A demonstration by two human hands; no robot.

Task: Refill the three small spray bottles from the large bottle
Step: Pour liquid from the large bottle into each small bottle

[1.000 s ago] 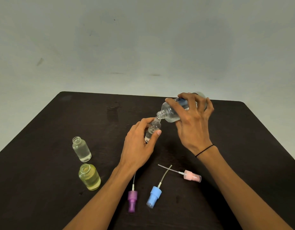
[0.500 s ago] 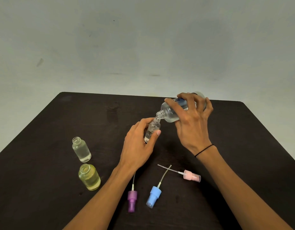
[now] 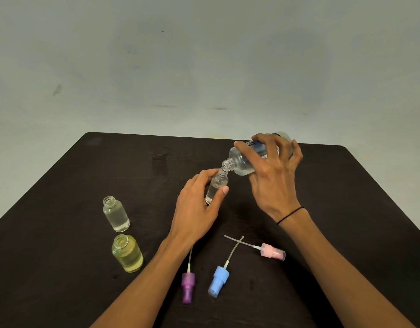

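Observation:
My right hand (image 3: 274, 183) grips the large clear bottle (image 3: 243, 163), tipped down to the left so its open neck meets the mouth of a small clear spray bottle (image 3: 216, 185). My left hand (image 3: 194, 211) holds that small bottle tilted, just above the dark table (image 3: 62, 268), with clear liquid in its lower part. Two more small bottles stand uncapped at the left: a clear one (image 3: 116, 214) with liquid at the bottom and a yellowish one (image 3: 128, 254) about half full.
Three spray caps with dip tubes lie near the front: purple (image 3: 188, 287), blue (image 3: 218, 281) and pink (image 3: 272, 251). The table's far edge lies just behind the large bottle, with a pale wall beyond it.

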